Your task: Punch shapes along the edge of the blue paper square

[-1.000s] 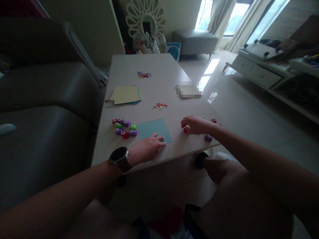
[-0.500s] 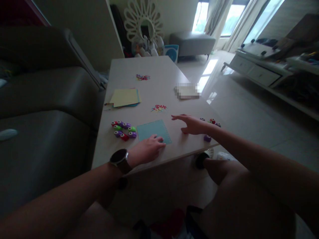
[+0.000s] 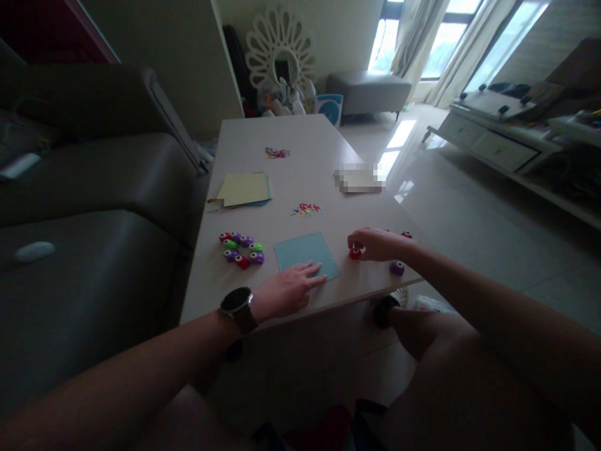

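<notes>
My left hand [image 3: 295, 287], with a watch on the wrist, lies with fingers spread on the lower edge of a light blue sheet of paper [image 3: 300, 249]. Small marks run along the sheet's edges. To the right of the sheet, my right hand [image 3: 374, 243] has its fingers closed around a small red craft punch [image 3: 355, 254] at table level. A purple punch [image 3: 397, 268] stands by the table's right edge, and a red one [image 3: 406, 235] shows partly behind my right forearm. Others there may be hidden by my hand.
Several red, purple and green punches [image 3: 242, 262] are grouped on the left. Behind lie a stack of coloured paper [image 3: 245, 189], two heaps of small coloured bits [image 3: 306, 209] and a blurred pale item [image 3: 359, 180]. A sofa [image 3: 117, 263] flanks the table [image 3: 300, 141].
My right hand has gone from stretched fingers to a grip on the red punch. My left hand stays on the blue sheet, its fingers now flatter. The camera view has shifted slightly.
</notes>
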A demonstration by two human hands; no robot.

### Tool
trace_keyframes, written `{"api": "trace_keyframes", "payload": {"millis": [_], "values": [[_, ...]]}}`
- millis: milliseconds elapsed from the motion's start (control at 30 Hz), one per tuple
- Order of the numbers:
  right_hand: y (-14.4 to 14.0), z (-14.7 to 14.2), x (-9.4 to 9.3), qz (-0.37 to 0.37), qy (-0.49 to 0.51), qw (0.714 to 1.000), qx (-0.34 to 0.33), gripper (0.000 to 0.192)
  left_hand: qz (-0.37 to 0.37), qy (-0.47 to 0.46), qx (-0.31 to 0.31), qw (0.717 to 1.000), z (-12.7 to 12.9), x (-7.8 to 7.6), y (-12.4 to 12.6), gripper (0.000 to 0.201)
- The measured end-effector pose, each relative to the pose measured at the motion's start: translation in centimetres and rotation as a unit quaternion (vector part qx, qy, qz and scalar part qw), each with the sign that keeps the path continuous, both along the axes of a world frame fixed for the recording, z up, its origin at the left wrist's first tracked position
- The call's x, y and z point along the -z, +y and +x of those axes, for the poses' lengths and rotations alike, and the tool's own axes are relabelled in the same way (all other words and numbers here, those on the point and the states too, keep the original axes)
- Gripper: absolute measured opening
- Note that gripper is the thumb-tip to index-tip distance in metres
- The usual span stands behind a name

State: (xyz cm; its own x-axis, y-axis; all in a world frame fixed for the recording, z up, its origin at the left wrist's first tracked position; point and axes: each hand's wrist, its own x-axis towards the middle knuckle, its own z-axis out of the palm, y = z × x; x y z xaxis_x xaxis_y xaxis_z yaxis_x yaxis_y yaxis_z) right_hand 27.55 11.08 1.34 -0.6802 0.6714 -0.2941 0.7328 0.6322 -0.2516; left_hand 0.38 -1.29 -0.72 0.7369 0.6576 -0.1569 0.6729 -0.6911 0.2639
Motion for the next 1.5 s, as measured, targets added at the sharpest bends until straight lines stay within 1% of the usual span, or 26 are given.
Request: {"api": "trace_keyframes", "payload": {"millis": [67, 167, 233, 333, 400, 467, 533, 600, 667, 733, 800, 867, 933, 967, 1067, 1200, 1367, 1433, 1500], "values": [[-0.3, -0.4, -0.2, -0.007, 0.032, 0.999, 0.021, 0.021, -0.001, -0.021, -0.025, 0.999, 0.2, 0.1, 0.0, 0.066], [-1.2, -1.3, -0.7, -0.070, 0.119, 0.989, 0.053, 0.030, 0.008, -0.091, -0.074, 0.993, 0.4, -0.1, 0.3, 0.061], [-2.0, -1.9, -0.9, -0.116, 0.187, 0.975, 0.041, 0.030, 0.012, -0.153, -0.099, 0.983, 0.4, -0.4, 0.5, 0.055], [-3.5, -3.0, -1.4, -0.156, 0.266, 0.951, -0.001, 0.031, 0.009, -0.237, -0.119, 0.964, 0.7, -0.9, 0.5, 0.043], [-4.4, -3.6, -1.7, -0.179, 0.292, 0.940, -0.011, 0.028, 0.002, -0.273, -0.124, 0.954, 0.9, -1.2, 0.5, 0.034], [-5.0, -4.1, -2.0, -0.193, 0.308, 0.932, -0.011, 0.024, 0.003, -0.282, -0.122, 0.952, 1.1, -1.4, 0.4, 0.026], [-5.2, -4.3, -2.1, -0.197, 0.316, 0.928, -0.011, 0.024, 0.010, -0.269, -0.117, 0.956, 1.2, -1.7, 0.5, 0.021], [-5.1, -4.3, -2.0, -0.180, 0.308, 0.934, -0.007, 0.026, 0.019, -0.231, -0.103, 0.967, 0.8, -2.4, 0.8, 0.018], [-4.8, -4.1, -1.8, -0.138, 0.289, 0.947, 0.000, 0.026, 0.027, -0.171, -0.077, 0.982, -0.2, -3.2, 1.3, 0.014], [-4.6, -3.9, -1.5, -0.089, 0.268, 0.959, -0.007, 0.023, 0.017, -0.106, -0.055, 0.993, -1.6, -4.0, 1.8, 0.008], [-4.4, -3.7, -1.4, -0.061, 0.251, 0.966, -0.023, 0.020, 0.001, -0.066, -0.069, 0.995, -3.3, -4.6, 2.3, 0.010], [-4.4, -3.5, -1.5, -0.052, 0.237, 0.970, -0.034, 0.017, 0.006, -0.015, -0.122, 0.992, -4.9, -4.9, 2.7, 0.012], [-4.4, -3.3, -1.6, -0.052, 0.221, 0.973, -0.041, 0.016, 0.000, 0.043, -0.172, 0.984, -6.2, -4.8, 3.0, 0.010], [-4.4, -3.3, -1.7, -0.052, 0.214, 0.974, -0.045, 0.016, -0.005, 0.068, -0.187, 0.980, -6.8, -4.7, 3.1, 0.010], [-4.2, -3.1, -1.9, -0.051, 0.195, 0.978, -0.053, 0.014, -0.005, 0.109, -0.213, 0.971, -7.7, -4.1, 3.4, 0.011], [-3.8, -3.0, -1.9, -0.043, 0.189, 0.980, -0.056, 0.013, 0.019, 0.116, -0.240, 0.964, -8.0, -3.4, 3.7, 0.010], [-3.7, -3.1, -2.1, -0.035, 0.184, 0.980, -0.072, 0.011, 0.061, 0.142, -0.275, 0.949, -8.0, -3.0, 3.9, 0.013], [-3.8, -3.2, -2.2, -0.034, 0.180, 0.980, -0.077, 0.010, 0.074, 0.148, -0.281, 0.945, -7.8, -3.0, 3.9, 0.014], [-3.7, -3.2, -2.3, -0.032, 0.174, 0.981, -0.079, 0.010, 0.084, 0.133, -0.273, 0.949, -7.5, -3.0, 3.9, 0.016]]}}
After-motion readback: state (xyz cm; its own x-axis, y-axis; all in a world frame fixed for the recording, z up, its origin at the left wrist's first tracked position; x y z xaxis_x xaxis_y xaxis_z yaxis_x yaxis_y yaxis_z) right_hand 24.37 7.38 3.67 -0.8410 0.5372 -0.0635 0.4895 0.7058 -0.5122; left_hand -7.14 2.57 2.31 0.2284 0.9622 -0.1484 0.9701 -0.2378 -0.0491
